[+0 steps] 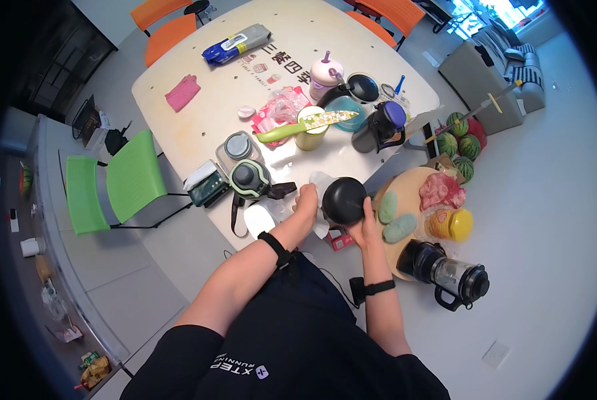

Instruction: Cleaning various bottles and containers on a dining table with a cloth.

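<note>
My right hand [364, 229] grips a round, smooth black object [344, 201] by its right and lower side; whether it is a lid or a bowl I cannot tell. Close to its left side, my left hand [305, 205] is closed on a white tissue [321, 180], and more of the white sheet hangs below the fingers. Both hands are at the table's near edge. Left of them stands a dark bottle [250, 177] with a green loop and a black strap. Beyond the hands, a floral-bladed knife [325, 121] with a green handle lies across a pale green cup [311, 138].
A dark jug [376, 128] with a purple lid, a pink straw cup [325, 75] and a tissue pack [207, 183] stand on the table [172, 130]. On a round stool [405, 183] at right are two green oval things, a yellow-lidded jar [450, 225] and a blender jug [455, 277]. Watermelons [468, 147] lie behind.
</note>
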Tool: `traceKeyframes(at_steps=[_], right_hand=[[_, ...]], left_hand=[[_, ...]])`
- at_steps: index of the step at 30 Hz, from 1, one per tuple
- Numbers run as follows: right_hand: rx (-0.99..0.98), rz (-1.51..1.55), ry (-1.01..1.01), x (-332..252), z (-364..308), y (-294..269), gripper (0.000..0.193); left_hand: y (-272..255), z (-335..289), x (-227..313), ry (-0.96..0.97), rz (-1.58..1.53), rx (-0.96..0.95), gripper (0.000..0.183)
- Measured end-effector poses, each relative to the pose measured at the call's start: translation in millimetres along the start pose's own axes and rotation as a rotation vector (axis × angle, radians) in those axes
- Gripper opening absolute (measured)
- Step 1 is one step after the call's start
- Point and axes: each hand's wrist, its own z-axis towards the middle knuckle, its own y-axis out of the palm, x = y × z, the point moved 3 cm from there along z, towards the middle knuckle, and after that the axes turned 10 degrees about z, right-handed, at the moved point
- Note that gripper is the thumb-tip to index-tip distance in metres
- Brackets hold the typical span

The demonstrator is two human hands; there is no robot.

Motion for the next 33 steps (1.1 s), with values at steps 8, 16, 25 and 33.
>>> traceKeyframes(at_steps=[8,16,25,33], right_hand=[[-0.386,-0.268,-0.309,-48,-88,73,0.095],[0.029,0.075,-0.107,-29,-111,86,0.070],[0.045,0.167,-0.096,-25,-118,128,0.056],[-0.070,-0.018,-0.169,-33,-108,101,0.051]], left_hand=[[5,-151,113,0.017,-0.527,-0.390,0.039],[-14,-215,162,0.422,-0.325,-0.451,0.032],[-28,-256,159,0.982,0.444,-0.110,0.045],[-35,-280,190,1.347,0.721,-0.009,0.048]])
